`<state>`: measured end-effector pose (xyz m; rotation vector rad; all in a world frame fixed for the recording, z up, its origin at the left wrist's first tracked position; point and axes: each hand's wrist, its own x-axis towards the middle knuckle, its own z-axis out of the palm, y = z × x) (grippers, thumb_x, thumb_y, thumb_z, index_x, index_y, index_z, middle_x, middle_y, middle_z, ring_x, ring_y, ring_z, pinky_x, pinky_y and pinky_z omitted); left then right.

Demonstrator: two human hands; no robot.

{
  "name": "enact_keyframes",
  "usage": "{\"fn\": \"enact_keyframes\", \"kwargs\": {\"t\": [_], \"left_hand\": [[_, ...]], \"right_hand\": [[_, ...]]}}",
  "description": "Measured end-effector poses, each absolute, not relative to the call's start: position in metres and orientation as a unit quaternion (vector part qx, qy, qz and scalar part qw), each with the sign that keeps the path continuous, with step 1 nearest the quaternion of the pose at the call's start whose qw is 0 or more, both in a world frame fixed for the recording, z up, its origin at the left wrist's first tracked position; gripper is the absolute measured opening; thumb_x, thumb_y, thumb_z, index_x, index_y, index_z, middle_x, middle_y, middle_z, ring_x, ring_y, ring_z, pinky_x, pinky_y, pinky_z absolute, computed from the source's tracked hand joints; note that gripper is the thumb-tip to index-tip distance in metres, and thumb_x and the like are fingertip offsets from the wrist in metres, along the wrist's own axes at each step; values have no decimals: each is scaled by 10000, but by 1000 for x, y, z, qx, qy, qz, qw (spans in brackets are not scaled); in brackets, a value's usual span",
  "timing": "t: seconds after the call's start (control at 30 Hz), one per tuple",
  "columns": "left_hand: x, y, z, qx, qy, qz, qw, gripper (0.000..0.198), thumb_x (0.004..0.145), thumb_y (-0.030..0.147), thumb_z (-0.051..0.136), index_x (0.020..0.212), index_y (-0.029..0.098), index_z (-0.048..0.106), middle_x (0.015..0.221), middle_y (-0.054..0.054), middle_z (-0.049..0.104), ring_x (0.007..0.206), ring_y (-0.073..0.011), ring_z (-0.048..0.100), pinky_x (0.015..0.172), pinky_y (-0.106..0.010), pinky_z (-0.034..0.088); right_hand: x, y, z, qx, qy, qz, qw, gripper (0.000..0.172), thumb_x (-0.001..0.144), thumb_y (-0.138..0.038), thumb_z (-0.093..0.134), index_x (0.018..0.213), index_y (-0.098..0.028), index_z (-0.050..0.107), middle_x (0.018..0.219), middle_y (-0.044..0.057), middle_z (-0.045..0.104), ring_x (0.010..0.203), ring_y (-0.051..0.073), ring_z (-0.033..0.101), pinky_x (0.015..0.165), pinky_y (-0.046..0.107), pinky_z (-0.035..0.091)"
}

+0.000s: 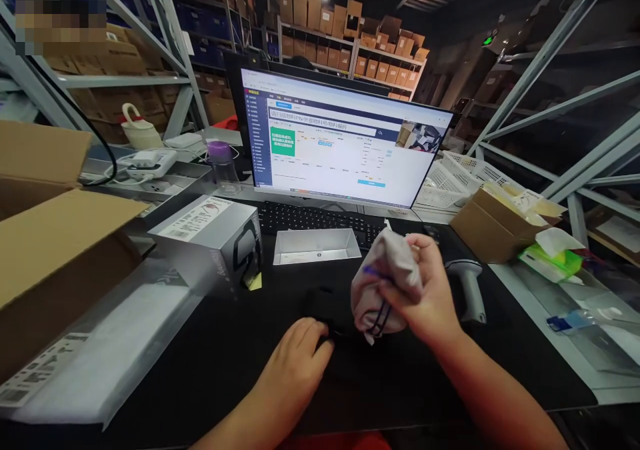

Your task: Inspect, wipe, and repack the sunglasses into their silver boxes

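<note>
My right hand (pixel 433 290) is closed around a grey drawstring pouch (pixel 385 273) with a dark cord, lifted over the black desk mat (pixel 400 383). My left hand (pixel 303 360) rests low over the mat, its fingers curled together at the edge of a dark object (pixel 327 303). That object blends into the mat, and its kind cannot be made out. Behind the hands lies a shallow silver-white tray (pixel 317 255), in front of the keyboard (pixel 320 218). A grey printed product box (pixel 210 237) stands on the left.
A barcode scanner (pixel 470 290) lies right of my right hand. Past it are a cardboard box (pixel 493 227) and a green tissue pack (pixel 557 257). The monitor (pixel 345 143) stands at the back. An open carton (pixel 55 237) and clear plastic wrap (pixel 130 343) fill the left.
</note>
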<state>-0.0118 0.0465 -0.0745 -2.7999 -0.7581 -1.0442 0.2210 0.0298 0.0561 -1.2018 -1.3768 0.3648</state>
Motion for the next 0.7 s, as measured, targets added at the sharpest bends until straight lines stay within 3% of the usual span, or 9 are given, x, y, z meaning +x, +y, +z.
{"fn": "enact_keyframes", "kwargs": {"t": [0.07,0.17,0.27,0.33,0.43,0.5,0.6,0.7], "left_hand": [[-8,43,-75,-909,-248,-334,14,333,801,-18,431,1020,178,588,1062,-99,637,992,-260,628,830,-414,599],[-5,40,-77,-890,-248,-382,-25,232,889,31,402,984,175,556,958,-90,644,867,-228,632,741,-365,591],[-6,35,-82,-869,-220,-443,-4,219,982,93,376,1023,174,576,939,-88,655,908,-219,640,777,-347,581],[-7,30,-82,-862,-209,-460,35,235,1003,110,379,1050,173,600,967,-86,670,949,-209,642,817,-339,575],[-10,25,-78,-864,-192,-457,88,246,996,74,396,1029,159,624,930,-57,685,896,-175,650,851,-328,562],[-10,23,-76,-864,-182,-458,104,257,980,33,401,1032,145,626,917,-50,689,873,-166,657,856,-325,556],[-9,23,-76,-858,-217,-455,101,217,985,69,436,1082,134,619,922,-63,684,866,-191,664,830,-353,568],[-12,25,-80,-858,-296,-419,25,213,947,258,613,1117,133,591,985,-104,665,903,-257,664,804,-433,596]], "right_hand": [[208,22,45,-502,-634,179,561,533,719,-203,712,1172,-264,437,956,4,620,791,172,619,665,258,509],[197,16,32,-480,-688,166,519,709,702,-184,733,1330,-244,408,885,-12,584,729,160,585,636,253,485],[195,21,22,-453,-767,103,443,736,759,-145,671,1433,-215,385,948,25,607,777,174,603,680,270,503],[191,28,15,-444,-840,63,306,604,788,-78,590,1364,-203,458,1011,58,636,850,199,626,726,291,519],[176,38,2,-497,-867,20,10,361,826,-19,533,1144,-184,569,941,67,660,846,229,648,694,308,530],[163,41,-4,-542,-834,4,-100,255,856,-30,546,1078,-151,587,909,99,663,833,265,663,660,335,538],[154,48,-1,-523,-844,9,-118,266,850,-58,605,1111,-106,595,969,143,668,878,292,673,714,374,558],[168,63,19,-414,-891,132,-128,408,834,-85,672,1232,-93,586,1163,159,664,1051,273,665,893,354,544]]}}
